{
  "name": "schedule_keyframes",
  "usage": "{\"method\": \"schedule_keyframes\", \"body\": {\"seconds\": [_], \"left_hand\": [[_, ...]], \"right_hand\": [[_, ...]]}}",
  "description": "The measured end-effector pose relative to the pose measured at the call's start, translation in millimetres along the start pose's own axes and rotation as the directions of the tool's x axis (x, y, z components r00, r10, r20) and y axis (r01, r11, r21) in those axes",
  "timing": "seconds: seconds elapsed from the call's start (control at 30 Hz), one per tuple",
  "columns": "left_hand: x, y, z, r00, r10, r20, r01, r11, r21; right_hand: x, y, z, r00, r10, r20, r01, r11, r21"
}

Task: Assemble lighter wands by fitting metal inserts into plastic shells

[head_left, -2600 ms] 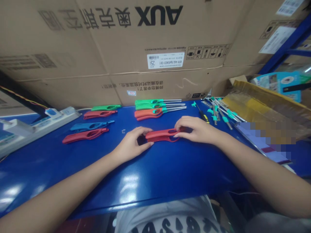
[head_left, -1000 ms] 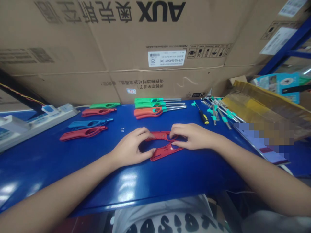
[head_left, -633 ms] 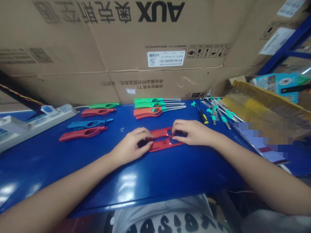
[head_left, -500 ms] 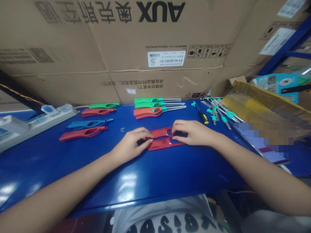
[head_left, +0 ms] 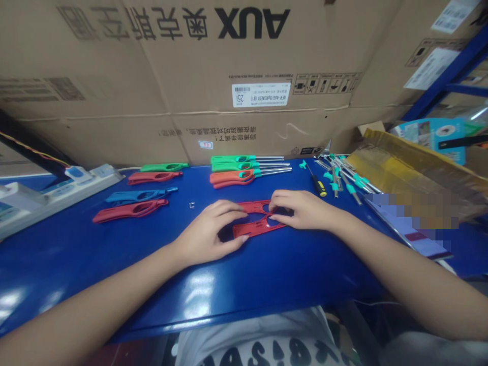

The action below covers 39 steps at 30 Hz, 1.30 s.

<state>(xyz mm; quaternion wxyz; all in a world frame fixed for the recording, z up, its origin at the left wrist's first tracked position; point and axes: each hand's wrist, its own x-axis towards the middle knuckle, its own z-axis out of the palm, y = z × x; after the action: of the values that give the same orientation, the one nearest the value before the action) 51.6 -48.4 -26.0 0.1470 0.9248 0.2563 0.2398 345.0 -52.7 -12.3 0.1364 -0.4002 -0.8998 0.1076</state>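
Note:
Two red lighter handle halves, an upper one (head_left: 254, 207) and a lower one (head_left: 260, 227), lie side by side on the blue table, insides up. My left hand (head_left: 211, 231) is at their left ends, thumb on the lower half and fingers over the upper one, with a wide gap between. My right hand (head_left: 301, 209) curls its fingers and thumb over the right ends, around the trigger openings. The fingers partly hide both right ends. Beyond the hands lie lighters with orange (head_left: 231, 178) and green (head_left: 229, 165) handles and metal tubes.
Red (head_left: 129, 210), blue (head_left: 133, 196) and green (head_left: 162, 166) handle shells lie at left, near a white power strip (head_left: 76, 187). Small metal pieces (head_left: 192, 205) lie mid-table. A screwdriver (head_left: 319, 186), several metal tubes (head_left: 345, 179) and a taped carton (head_left: 412, 168) are at right.
My left thumb and fingers have spread apart. The left ends of the two red halves have moved apart, widening the gap between them. My right hand has barely moved.

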Motion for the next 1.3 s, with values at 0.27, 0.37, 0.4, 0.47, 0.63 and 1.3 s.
{"method": "schedule_keyframes", "body": {"seconds": [0.27, 0.37, 0.4, 0.47, 0.63, 1.3], "left_hand": [[-3, 2, -1.1, 0.997, -0.002, 0.077, -0.005, 0.996, 0.090], [-2, 2, -3.3, 0.996, 0.004, 0.093, -0.015, 0.994, 0.111], [-2, 2, -3.7, 0.995, 0.005, 0.096, -0.017, 0.993, 0.119], [-2, 2, -3.7, 0.995, 0.007, 0.101, -0.021, 0.991, 0.134], [-2, 4, -2.2, 0.994, 0.014, 0.106, -0.031, 0.987, 0.159], [-1, -6, -20.9, 0.982, -0.022, 0.188, -0.021, 0.975, 0.223]], "right_hand": [[-4, 11, -14, 0.977, 0.124, -0.176, -0.139, 0.987, -0.075], [-11, 32, -31, 0.859, 0.413, -0.303, -0.473, 0.867, -0.158], [-15, 41, -37, 0.814, 0.481, -0.326, -0.552, 0.815, -0.176], [-23, 59, -49, 0.706, 0.617, -0.348, -0.703, 0.670, -0.239], [-38, 94, -57, 0.408, 0.871, -0.274, -0.905, 0.345, -0.249], [-38, 109, -58, 0.307, 0.883, -0.355, -0.951, 0.302, -0.072]]}}
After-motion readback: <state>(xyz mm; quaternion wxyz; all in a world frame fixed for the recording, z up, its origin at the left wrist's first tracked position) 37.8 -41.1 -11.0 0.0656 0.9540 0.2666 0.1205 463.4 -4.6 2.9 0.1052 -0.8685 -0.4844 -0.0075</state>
